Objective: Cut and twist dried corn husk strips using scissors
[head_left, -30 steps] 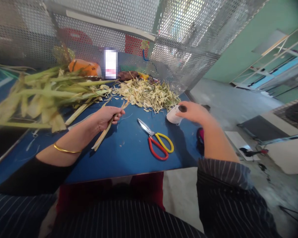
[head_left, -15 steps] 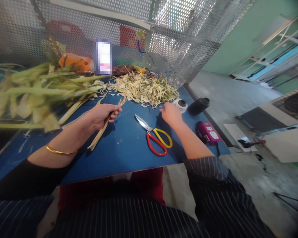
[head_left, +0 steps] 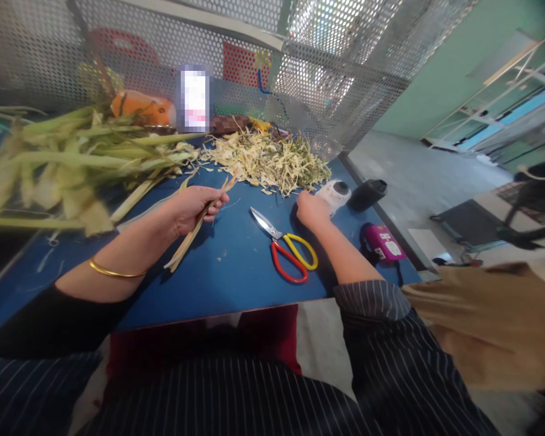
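Note:
My left hand [head_left: 200, 209] is closed around a thin bundle of dry, pale plant strips [head_left: 184, 251], which slants up past the fingertips. At the right, my right hand [head_left: 312, 209] has its fingers curled in beside a white spool of thread [head_left: 338, 191]. Whatever those fingers pinch, if anything, is hidden or too fine to make out. Scissors [head_left: 272, 230] with one red and one yellow handle lie between my hands, blades a little apart. Beyond them is a heap of cut, pale plant bits [head_left: 272, 160]. A pile of long green stalks [head_left: 82, 160] lies left of it.
A black spool [head_left: 367, 194] and a magenta box [head_left: 382, 242] sit along the right edge of the blue table [head_left: 222, 290]. A blurred phone-like screen [head_left: 195, 97] and an orange package [head_left: 140, 109] stand before the perforated metal panel [head_left: 163, 42]. Brown fabric [head_left: 495, 321] hangs at the right.
Brown fabric and a dark blurred shape have come into view at the right. My hands, the plant strips and the scissors keep nearly the same places; the view has shifted slightly.

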`<move>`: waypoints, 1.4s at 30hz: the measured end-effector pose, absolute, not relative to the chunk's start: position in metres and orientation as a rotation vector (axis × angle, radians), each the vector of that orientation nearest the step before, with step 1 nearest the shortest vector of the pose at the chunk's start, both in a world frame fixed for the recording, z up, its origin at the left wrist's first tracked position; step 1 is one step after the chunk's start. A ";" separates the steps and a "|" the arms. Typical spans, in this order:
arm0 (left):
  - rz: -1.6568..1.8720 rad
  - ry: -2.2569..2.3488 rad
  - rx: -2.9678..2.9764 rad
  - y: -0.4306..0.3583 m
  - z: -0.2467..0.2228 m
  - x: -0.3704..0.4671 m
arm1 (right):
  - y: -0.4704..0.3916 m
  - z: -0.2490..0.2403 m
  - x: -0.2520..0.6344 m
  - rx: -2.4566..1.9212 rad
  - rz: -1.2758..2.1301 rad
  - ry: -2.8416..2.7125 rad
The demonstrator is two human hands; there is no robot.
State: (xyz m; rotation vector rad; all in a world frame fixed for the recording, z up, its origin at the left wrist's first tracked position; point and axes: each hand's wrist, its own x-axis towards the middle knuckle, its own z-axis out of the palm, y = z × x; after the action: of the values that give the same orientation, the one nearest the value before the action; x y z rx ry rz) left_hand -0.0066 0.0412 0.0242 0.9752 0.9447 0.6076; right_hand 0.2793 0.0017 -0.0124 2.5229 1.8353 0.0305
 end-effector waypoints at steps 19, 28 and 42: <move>0.582 0.906 1.021 0.044 0.020 -0.008 | -0.077 0.001 0.246 2.213 -0.106 2.343; 0.589 0.843 1.018 0.040 0.027 -0.012 | -0.017 0.027 0.200 2.491 -0.671 2.758; 0.565 0.871 1.301 0.019 0.042 -0.009 | -0.005 0.005 0.165 2.111 -2.099 2.679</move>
State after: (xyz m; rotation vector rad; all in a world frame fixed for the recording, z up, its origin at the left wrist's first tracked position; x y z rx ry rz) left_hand -0.0093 0.0191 0.0422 1.3006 0.8710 0.5651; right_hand 0.1645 -0.0051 0.0049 2.1115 2.6789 -2.0993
